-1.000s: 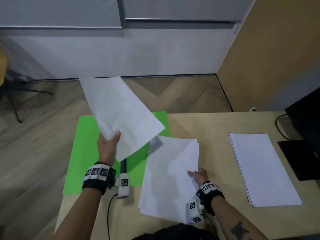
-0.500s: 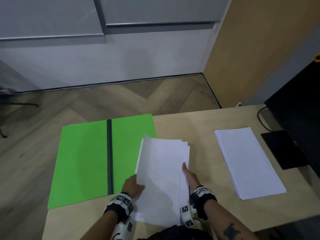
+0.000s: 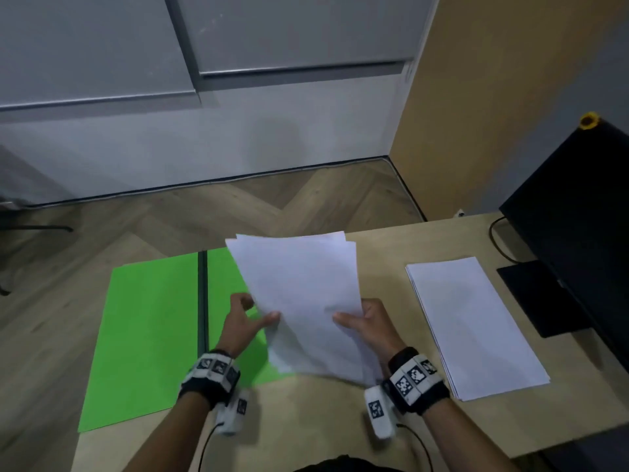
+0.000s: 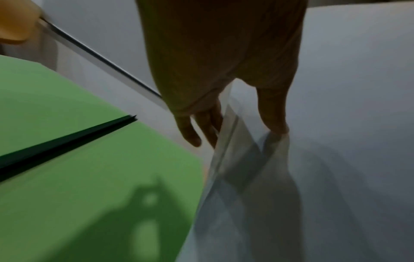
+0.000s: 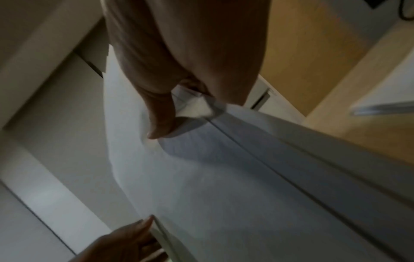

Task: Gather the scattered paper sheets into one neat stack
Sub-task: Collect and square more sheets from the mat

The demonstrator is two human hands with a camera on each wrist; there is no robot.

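A loose bundle of white paper sheets (image 3: 306, 294) is lifted off the desk, its far edges fanned and uneven. My left hand (image 3: 253, 318) pinches its left edge, thumb on top and fingers underneath; the left wrist view shows the same hand (image 4: 237, 127) with the sheets (image 4: 336, 124) between thumb and fingers. My right hand (image 3: 357, 318) grips the right edge, thumb on top. In the right wrist view the right hand (image 5: 177, 113) creases the sheets (image 5: 201, 177) slightly, and the left hand (image 5: 134, 235) shows at the bottom.
A neat white paper stack (image 3: 473, 325) lies on the wooden desk (image 3: 306, 417) to the right. An open green folder (image 3: 153, 335) with a dark spine lies left. A black monitor (image 3: 578, 212) and its base stand at the far right, with a cable.
A second ago my left hand held one sheet aloft; it laid it on the pile. Now both hands have lifted the whole bundle off the desk and tilted it up.
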